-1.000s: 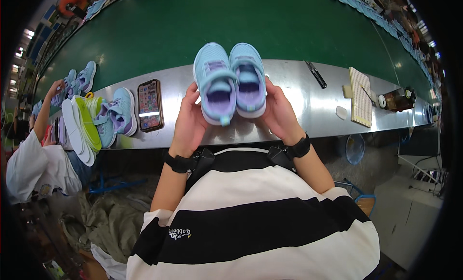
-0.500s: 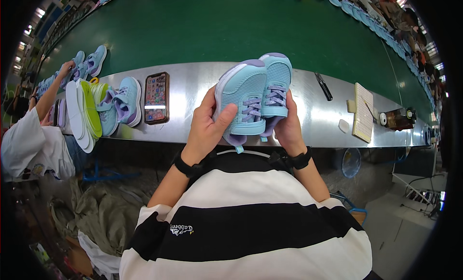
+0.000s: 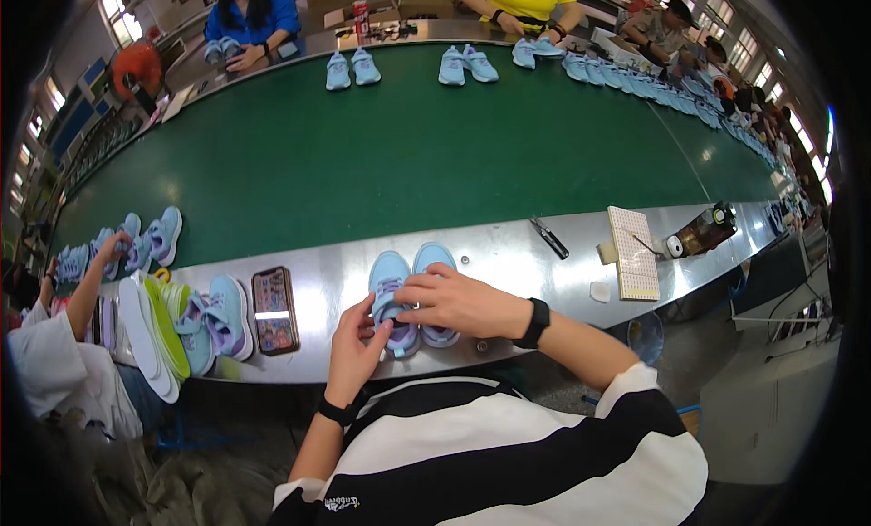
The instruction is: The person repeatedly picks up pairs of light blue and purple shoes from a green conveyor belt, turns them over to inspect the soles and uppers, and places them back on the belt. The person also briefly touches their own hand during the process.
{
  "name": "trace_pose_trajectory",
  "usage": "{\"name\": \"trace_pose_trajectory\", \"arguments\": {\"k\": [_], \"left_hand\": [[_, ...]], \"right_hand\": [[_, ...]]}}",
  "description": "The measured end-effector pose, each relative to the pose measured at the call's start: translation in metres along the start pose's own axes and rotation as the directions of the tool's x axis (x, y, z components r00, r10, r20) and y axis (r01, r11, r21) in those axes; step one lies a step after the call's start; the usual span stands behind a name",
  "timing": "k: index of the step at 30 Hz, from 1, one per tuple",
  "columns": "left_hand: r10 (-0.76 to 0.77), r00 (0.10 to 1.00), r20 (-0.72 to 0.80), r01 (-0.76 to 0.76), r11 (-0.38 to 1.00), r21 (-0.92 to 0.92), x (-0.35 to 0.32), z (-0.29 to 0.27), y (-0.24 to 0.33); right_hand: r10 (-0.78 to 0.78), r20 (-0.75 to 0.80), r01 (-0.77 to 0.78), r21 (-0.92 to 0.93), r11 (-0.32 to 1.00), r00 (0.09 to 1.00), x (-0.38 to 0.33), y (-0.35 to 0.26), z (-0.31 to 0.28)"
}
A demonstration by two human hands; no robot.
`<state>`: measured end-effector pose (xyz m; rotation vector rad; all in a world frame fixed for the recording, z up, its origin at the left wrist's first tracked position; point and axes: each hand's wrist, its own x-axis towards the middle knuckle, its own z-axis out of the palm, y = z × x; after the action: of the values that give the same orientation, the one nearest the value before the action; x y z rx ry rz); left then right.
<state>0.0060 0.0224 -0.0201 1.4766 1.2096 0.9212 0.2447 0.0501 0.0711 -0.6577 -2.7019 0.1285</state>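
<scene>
Two light blue sneakers with lilac laces stand side by side on the metal bench edge in front of me, toes pointing away: a left sneaker (image 3: 388,270) and a right sneaker (image 3: 434,254). My left hand (image 3: 352,349) grips the left sneaker at its collar, thumb near the opening. Reaching across the right sneaker, my right hand (image 3: 467,304) has its fingers closed on the strap (image 3: 390,312) of the left one. The hand covers much of the right sneaker's middle, and the exact fingertip contact is partly hidden.
Left of my hands lie a phone (image 3: 274,310), another sneaker pair (image 3: 227,317) and white and lime insoles (image 3: 145,336). A pen-like tool (image 3: 550,238), a notepad (image 3: 633,254) and a dark bottle (image 3: 703,231) lie right. Beyond the green belt (image 3: 363,163), co-workers handle shoes.
The sneakers, held up together in both hands before, now stand on the bench. My right hand has crossed left to the left sneaker's strap. The view has tilted up, showing the far side.
</scene>
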Motion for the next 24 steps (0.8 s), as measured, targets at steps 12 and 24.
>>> {"name": "trace_pose_trajectory", "arguments": {"k": [12,24], "left_hand": [[0.044,0.998,-0.049,-0.057,0.95,-0.307,-0.003,-0.013,-0.022],[0.121,0.993,0.01,-0.118,0.98,-0.158,-0.01,-0.013,-0.017]], "right_hand": [[-0.216,0.124,0.244,-0.298,0.923,0.969,0.013,0.008,0.01],[0.396,-0.613,-0.544,-0.068,0.836,0.684,0.01,0.046,-0.031]]}}
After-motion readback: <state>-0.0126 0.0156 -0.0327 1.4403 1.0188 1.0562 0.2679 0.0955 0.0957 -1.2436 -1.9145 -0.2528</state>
